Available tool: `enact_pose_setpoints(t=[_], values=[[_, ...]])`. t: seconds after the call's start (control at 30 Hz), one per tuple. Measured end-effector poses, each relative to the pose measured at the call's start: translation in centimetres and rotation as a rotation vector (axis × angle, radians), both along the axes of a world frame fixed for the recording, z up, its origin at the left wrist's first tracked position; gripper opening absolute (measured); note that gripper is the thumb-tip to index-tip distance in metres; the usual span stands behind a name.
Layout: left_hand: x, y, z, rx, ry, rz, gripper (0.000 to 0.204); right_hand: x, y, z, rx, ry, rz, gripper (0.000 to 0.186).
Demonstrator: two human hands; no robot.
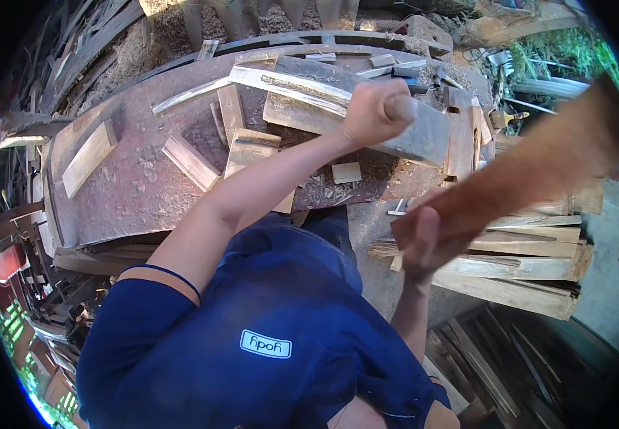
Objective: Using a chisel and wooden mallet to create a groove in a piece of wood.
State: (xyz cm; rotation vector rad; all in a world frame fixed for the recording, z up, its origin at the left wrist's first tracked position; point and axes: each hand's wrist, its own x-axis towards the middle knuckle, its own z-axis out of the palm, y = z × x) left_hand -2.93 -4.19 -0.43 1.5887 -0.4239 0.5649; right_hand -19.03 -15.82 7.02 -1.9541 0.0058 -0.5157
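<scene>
My left hand [381,111] is closed in a fist round a tool above the bench. Only the tool's pale, round-ended handle [399,109] shows at the top of the fist; what is below it is hidden. Beneath that hand lie a grey-topped board [424,136] and a long pale strip of wood [291,84]. My right hand [424,247] grips one end of a thick brown wooden board [517,171], with the thumb laid across it. The board is raised, slants up to the far right and is smeared by motion.
On the worn reddish workbench [138,179] lie several offcuts, among them a pale block [89,159] and a short piece [191,163]. A stack of planks [517,268] lies at the right. Wood shavings [170,36] cover the ground beyond the bench.
</scene>
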Motion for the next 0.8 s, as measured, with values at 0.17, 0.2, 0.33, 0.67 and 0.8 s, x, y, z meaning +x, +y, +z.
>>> enact_pose_setpoints(t=[0.17, 0.2, 0.33, 0.67, 0.8], values=[[-1.0, -1.1, -2.2, 0.152, -0.068, -0.033, 0.023, 1.5, 0.4, 0.9, -0.355, 0.477, 0.055, 0.067], [-1.4, -1.0, -2.0, 0.160, -0.061, -0.047, 0.025, 1.1, 0.5, 0.8, -0.281, 0.351, 0.048, 0.066], [-1.7, -0.8, -1.2, 0.097, -0.004, -0.157, 0.028, 0.8, 0.8, -0.6, -0.186, -0.102, -0.007, 0.066], [4.8, 4.0, 0.0, -0.583, 0.354, 0.084, 0.020, 1.2, 0.5, 0.0, -0.138, 0.268, 0.047, 0.069], [5.1, 5.0, -0.3, -0.658, 0.317, 0.112, 0.014, 0.9, 0.2, -0.3, -0.115, 0.296, 0.029, 0.067]])
